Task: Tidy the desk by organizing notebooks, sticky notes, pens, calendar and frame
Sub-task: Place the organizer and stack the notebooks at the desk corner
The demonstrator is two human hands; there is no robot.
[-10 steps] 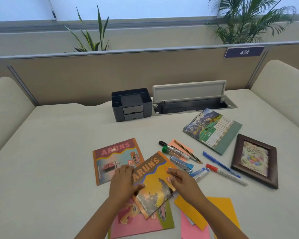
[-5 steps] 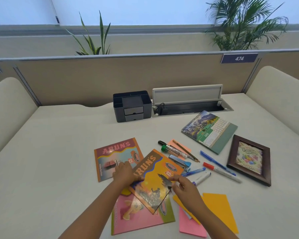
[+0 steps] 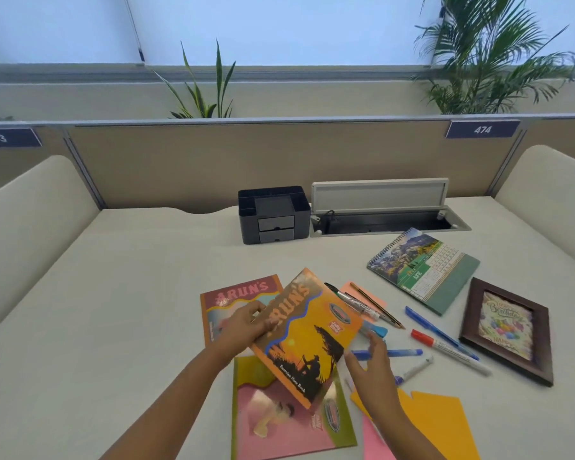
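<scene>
L hand (image 3: 246, 327) grips the orange notebook (image 3: 307, 336) by its left edge, thumb on the cover, fingers under; book is lifted and tilted over the tabletop (image 3: 113, 310). R hand (image 3: 374, 366) sits just beside the book's right edge, fingers loosely spread, holding nothing; can't tell if a fingertip touches the cover.

Red notebook (image 3: 236, 298) lies flat behind the L hand, partly covered by the orange one. Pink-and-green notebook (image 3: 279, 423) lies flat at the near edge, under the raised book's lower corner.

Right of the books, mid-tabletop: peach sticky note (image 3: 375, 298) w/ a pencil (image 3: 377, 305) and a clear pen (image 3: 352, 302) lying across it. Blue pen (image 3: 425, 323) and red-capped marker (image 3: 448, 351) lie side by side, angled toward the frame (image 3: 507, 330), which lies flat near the right edge. Another blue pen (image 3: 402, 352) and a white marker (image 3: 415, 368) lie just past the R hand's fingers. Yellow paper (image 3: 442, 426) and pink paper (image 3: 375, 443) sit at the near edge under the R forearm.

Calendar (image 3: 424, 270) lies flat behind the frame, spiral edge facing left-back. Black organizer (image 3: 274, 214) stands at the back edge, next to the open cable tray (image 3: 385, 220).
</scene>
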